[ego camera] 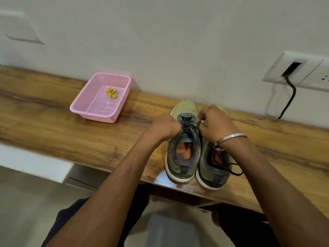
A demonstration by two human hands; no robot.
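Two olive-green sneakers with white soles stand side by side on the wooden table (53, 125), toes toward the wall. My left hand (164, 126) grips the dark laces (189, 128) at the left side of the left shoe (183, 154). On the other side of the same laces, my right hand (216, 124) pinches a strand; a metal bangle sits on that wrist. The right shoe (212, 173) is partly hidden under my right forearm, and its untied lace loops loosely over its right side.
A pink perforated basket (85, 104) with a small yellow item (111, 92) inside sits at the back left near the wall. A wall socket plate (300, 72) with a black cable hanging from it is at the right. The table's front edge runs just below the shoes.
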